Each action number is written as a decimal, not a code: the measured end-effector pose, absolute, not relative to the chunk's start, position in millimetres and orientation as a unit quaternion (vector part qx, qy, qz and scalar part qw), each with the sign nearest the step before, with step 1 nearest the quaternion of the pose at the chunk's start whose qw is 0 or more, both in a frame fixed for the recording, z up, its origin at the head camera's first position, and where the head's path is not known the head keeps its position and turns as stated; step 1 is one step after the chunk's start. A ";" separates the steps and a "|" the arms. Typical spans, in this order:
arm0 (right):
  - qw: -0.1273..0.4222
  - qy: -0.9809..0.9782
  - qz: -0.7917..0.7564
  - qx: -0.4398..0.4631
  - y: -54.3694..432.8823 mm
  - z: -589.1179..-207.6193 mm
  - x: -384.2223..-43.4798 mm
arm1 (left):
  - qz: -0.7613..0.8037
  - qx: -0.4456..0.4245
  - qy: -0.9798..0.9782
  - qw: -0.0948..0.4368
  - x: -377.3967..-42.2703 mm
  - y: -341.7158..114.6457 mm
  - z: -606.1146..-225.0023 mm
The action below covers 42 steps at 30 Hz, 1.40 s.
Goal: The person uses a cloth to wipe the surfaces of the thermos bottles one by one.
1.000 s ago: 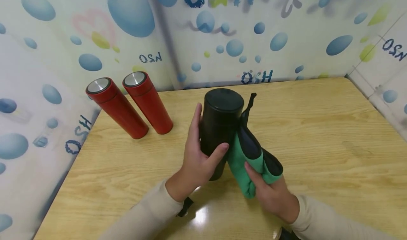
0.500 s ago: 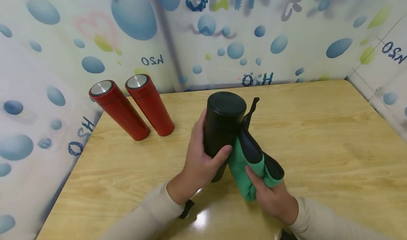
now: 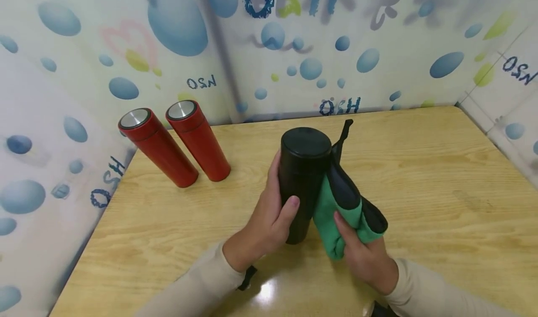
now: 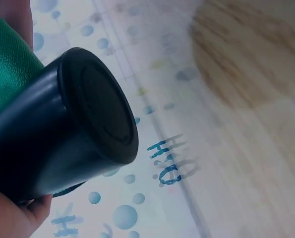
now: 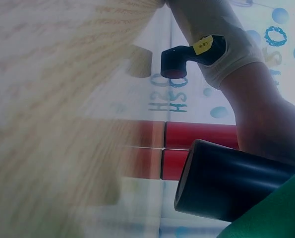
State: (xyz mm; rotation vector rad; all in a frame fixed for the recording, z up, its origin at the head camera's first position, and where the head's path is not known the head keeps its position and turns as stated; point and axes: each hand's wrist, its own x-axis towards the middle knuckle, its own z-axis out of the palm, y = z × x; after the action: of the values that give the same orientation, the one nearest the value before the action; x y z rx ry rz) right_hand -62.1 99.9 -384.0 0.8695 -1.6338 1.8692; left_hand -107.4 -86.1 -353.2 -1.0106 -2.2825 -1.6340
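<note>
My left hand (image 3: 266, 219) grips a black cylindrical bottle (image 3: 304, 181), its thumb across the near side and its fingers behind. The bottle's flat black lid faces up. In the left wrist view the bottle's round base (image 4: 100, 106) shows, and the right wrist view has the bottle (image 5: 231, 181) raised off the table. Against its right side lies a folded green cloth (image 3: 329, 226) with black trim and a thin black loop sticking up. My right hand (image 3: 367, 261) pinches this cloth, thumb on top; its other fingers are mostly hidden underneath.
Two red bottles (image 3: 161, 151) with silver-topped lids stand side by side at the back left of the wooden table (image 3: 441, 191). Behind them rises a wall covering (image 3: 252, 65) printed with blue drops. Each wrist carries a dark camera strap.
The bottle, the cloth and both hands have shifted slightly right together. My left hand keeps its grip on the bottle and the cloth stays against its side. The red bottles stay in place.
</note>
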 end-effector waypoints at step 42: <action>0.251 -0.634 0.670 0.293 97.1 -387.5 -54.5 | -0.552 -0.287 -0.770 0.138 -104.5 -86.0 -356.7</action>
State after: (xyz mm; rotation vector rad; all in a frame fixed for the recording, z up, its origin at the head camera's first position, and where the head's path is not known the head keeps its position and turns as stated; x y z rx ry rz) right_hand -54.5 97.1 -387.5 0.7986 -1.7255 1.8243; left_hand -104.5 -86.0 -356.7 -0.8297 -2.2291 -1.5982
